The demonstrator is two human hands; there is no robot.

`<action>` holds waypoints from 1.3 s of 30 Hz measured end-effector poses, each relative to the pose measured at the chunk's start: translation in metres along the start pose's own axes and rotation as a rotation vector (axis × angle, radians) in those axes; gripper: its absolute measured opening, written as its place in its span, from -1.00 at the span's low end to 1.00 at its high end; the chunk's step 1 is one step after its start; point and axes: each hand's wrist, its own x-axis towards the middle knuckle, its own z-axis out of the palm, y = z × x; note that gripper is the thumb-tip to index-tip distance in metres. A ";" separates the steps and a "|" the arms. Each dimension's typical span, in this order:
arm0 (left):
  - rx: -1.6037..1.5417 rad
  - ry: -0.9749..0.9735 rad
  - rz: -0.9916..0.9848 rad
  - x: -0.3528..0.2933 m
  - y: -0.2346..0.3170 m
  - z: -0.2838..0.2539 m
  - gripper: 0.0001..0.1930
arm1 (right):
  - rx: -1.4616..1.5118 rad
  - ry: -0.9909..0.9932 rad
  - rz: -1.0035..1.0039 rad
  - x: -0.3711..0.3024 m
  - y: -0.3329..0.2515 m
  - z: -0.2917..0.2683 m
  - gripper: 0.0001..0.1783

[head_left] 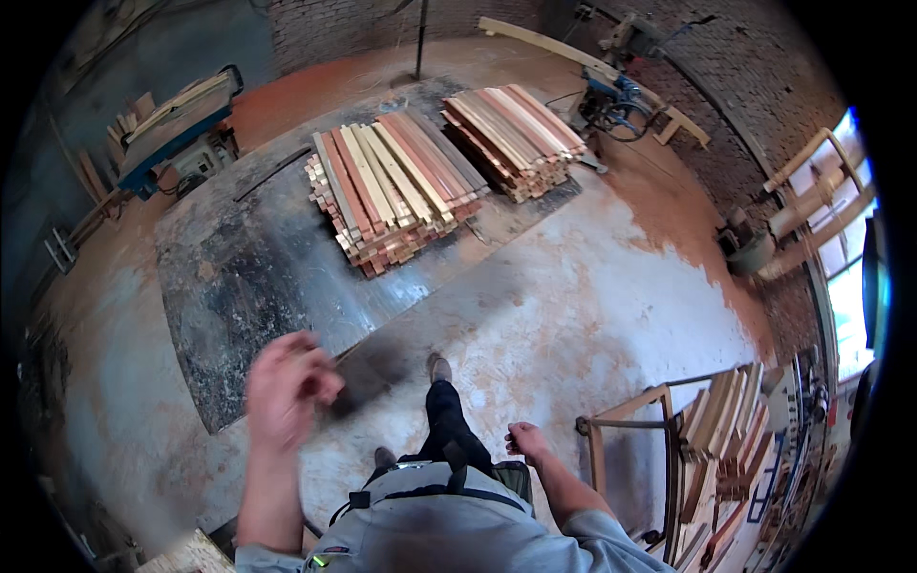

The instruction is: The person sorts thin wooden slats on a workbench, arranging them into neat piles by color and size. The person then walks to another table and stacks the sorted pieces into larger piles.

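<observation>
My left hand [287, 387] is raised in front of me at the left, slightly blurred. Its fingers are loosely bent and apart, and nothing shows in them. Lower and to the right, my right hand [528, 440] hangs beside my hip with its fingers curled closed and nothing visible in it. Neither hand touches anything. Ahead, a stack of wooden strips [387, 181] in pale, reddish and grey-brown tones lies on a dark floor sheet [258, 277]. A second stack of strips [516, 129] lies just right of it.
A wooden rack [597, 458] stands close on my right, with boards [721, 420] piled beside it. At the far left is a blue-edged machine table [177, 129]. Beyond the stacks stands a blue machine [616, 100] with a long beam [549, 43]. Reddish sawdust [296, 95] lies along the walls.
</observation>
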 end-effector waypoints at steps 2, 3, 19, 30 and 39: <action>0.108 0.112 -0.190 0.061 -0.059 -0.012 -0.69 | -0.038 -0.055 0.004 0.030 -0.041 0.009 -0.72; 0.106 0.150 -0.236 0.088 -0.083 -0.011 -0.69 | -0.059 -0.072 -0.010 0.049 -0.058 0.007 -0.72; -0.341 0.644 -0.200 0.286 -0.167 0.018 -0.82 | -0.040 -0.141 -0.126 0.158 -0.309 -0.020 -0.80; 1.353 0.441 0.151 0.272 -0.124 0.031 -0.44 | -0.213 -0.413 -0.396 0.097 -0.362 0.075 -0.79; 1.857 0.355 -0.087 0.347 -0.092 0.072 -0.38 | -0.181 -0.245 -0.316 0.091 -0.345 0.047 -0.76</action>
